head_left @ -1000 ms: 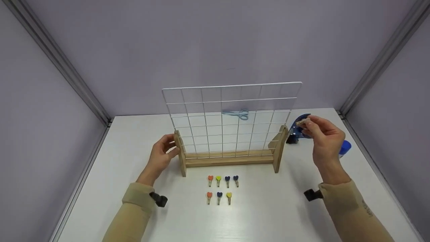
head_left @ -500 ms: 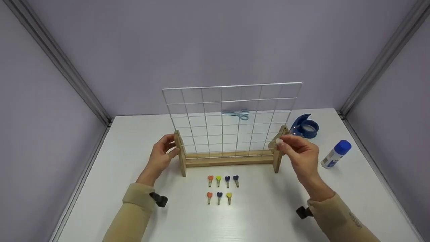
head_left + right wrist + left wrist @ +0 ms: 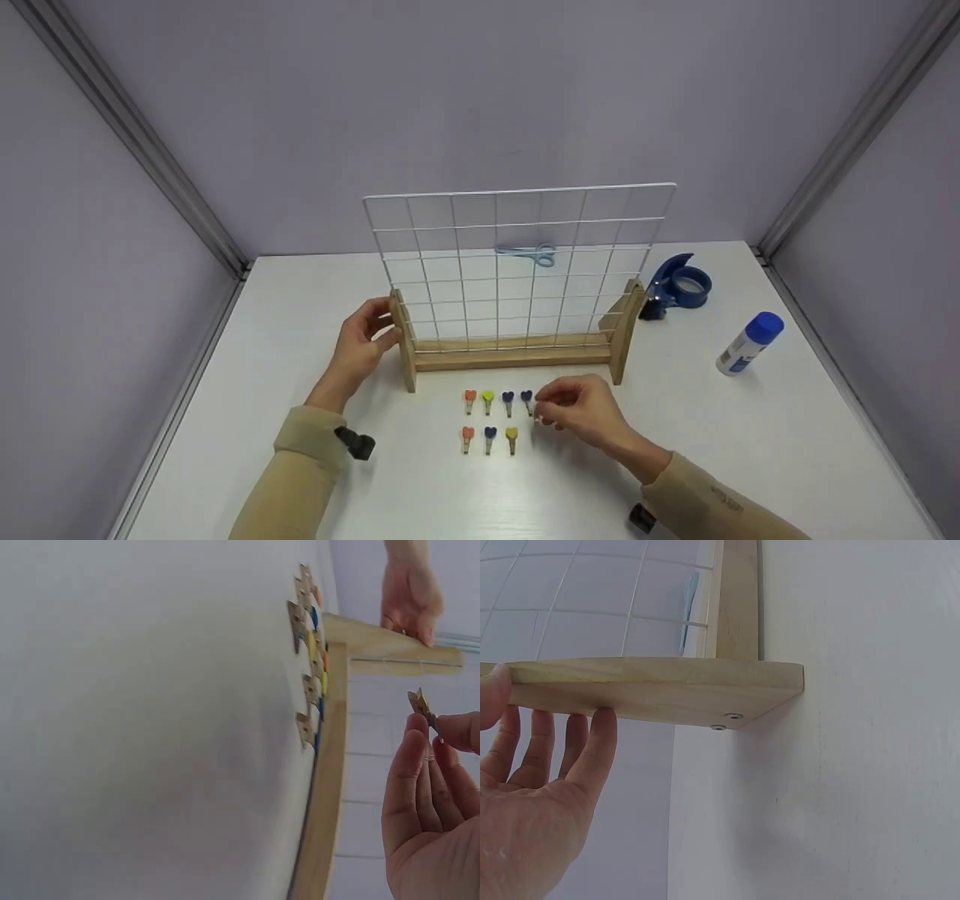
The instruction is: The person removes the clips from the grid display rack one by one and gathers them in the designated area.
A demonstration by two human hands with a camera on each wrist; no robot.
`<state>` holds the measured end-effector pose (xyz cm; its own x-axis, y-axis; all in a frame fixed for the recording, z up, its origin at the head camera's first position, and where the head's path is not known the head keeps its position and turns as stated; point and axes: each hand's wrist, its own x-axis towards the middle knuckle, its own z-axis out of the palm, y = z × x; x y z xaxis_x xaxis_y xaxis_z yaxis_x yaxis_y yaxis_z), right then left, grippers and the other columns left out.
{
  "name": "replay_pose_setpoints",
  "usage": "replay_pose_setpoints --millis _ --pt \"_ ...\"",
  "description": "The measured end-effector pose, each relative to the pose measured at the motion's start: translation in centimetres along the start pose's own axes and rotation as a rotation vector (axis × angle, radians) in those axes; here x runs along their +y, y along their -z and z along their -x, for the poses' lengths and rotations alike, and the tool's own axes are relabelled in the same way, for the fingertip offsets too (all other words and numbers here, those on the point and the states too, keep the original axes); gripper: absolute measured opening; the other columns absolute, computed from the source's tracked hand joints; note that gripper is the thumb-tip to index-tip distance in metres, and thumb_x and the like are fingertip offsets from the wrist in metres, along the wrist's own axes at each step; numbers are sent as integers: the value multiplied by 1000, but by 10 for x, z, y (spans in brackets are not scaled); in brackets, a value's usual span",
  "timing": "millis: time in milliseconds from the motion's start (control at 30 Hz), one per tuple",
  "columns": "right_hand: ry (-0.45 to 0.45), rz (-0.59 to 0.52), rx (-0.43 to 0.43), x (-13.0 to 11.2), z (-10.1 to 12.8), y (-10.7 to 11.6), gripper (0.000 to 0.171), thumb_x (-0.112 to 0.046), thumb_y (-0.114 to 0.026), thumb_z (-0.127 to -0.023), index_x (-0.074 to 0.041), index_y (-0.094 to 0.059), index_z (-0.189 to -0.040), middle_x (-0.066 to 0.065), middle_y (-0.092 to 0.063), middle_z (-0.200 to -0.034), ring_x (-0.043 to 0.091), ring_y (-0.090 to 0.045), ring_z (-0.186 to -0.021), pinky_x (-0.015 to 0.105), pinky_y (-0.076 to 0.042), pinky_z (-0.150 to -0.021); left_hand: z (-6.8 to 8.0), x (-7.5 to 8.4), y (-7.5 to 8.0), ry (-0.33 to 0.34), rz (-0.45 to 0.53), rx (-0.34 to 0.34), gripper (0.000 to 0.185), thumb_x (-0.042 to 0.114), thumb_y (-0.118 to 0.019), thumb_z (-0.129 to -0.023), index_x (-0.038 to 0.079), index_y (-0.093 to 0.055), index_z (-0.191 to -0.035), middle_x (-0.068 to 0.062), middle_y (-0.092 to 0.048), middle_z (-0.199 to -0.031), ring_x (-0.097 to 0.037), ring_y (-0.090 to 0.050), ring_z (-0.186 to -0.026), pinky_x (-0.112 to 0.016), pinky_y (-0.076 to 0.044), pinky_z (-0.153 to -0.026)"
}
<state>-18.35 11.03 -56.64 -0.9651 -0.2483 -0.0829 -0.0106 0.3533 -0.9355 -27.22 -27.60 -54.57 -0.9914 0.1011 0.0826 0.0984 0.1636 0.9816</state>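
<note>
My left hand (image 3: pixel 356 346) holds the left upright (image 3: pixel 403 341) of a wooden stand that carries a white wire grid (image 3: pixel 495 281). In the left wrist view the thumb lies on one side of this wooden board (image 3: pixel 667 679) and the fingers on the other. Between thumb and fingertips my right hand (image 3: pixel 589 412) pinches a small wooden clothespin (image 3: pixel 421 706), low over the table. Just left of that hand lie two rows of small clothespins with heart tops: orange (image 3: pixel 470 396), yellow (image 3: pixel 511 435) and dark blue (image 3: pixel 490 435).
Light blue scissors (image 3: pixel 536 255) lie behind the grid. A blue tape dispenser (image 3: pixel 679 289) stands to the right of the stand, and a white glue stick with a blue cap (image 3: pixel 750 343) is nearer the table's right edge. Walls (image 3: pixel 480 112) enclose the white table.
My right hand has come from the right, past the stand's right upright, down and left to the clothespin rows, still pinching its clothespin. The left hand stays on the left upright.
</note>
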Motion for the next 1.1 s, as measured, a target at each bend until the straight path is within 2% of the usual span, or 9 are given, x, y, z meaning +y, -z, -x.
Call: replay_pose_setpoints --millis 200,500,733,967,1100 --pt "-50 142 -124 13 1 -15 4 -6 -84 -93 -3 -84 -95 4 -80 -81 9 -70 -69 18 -56 -57 -1 0 -2 20 -2 -10 53 -11 -69 -102 0 -58 -153 -22 -60 -157 -37 -59 -148 -16 -59 -108" --pt "-8 308 -130 13 -1 -14 4 -8 -84 -93 -5 -85 -93 1 -80 -78 5 -64 -64 18 -50 -54 -1 3 -4 21 -12 -10 53 -11 -68 -102 1 -58 -153 -21 -60 -159 -37 -58 -151 -15 -58 -110" --pt "-44 309 -109 15 -1 -12 6 -11 -85 -93 -9 -85 -88 0 -78 -74 7 -65 -62 20 -52 -54 -1 4 -5 18 -1 -9 50 -12 -66 -103 0 -59 -151 -22 -60 -158 -38 -58 -150 -17 -59 -110" --pt "-138 265 -78 19 -1 -14 7 -14 -85 -95 -12 -86 -89 -1 -77 -74 9 -67 -64 22 -55 -56 0 1 -4 18 -25 -6 52 -11 -68 -103 2 -59 -153 -20 -61 -158 -36 -59 -150 -19 -57 -115" --pt "-128 270 -69 18 -1 -15 8 -13 -84 -95 -10 -85 -88 -1 -77 -72 8 -67 -61 22 -55 -54 0 0 -4 25 2 -10 53 -11 -68 -102 1 -58 -153 -21 -60 -158 -38 -58 -150 -17 -59 -110"
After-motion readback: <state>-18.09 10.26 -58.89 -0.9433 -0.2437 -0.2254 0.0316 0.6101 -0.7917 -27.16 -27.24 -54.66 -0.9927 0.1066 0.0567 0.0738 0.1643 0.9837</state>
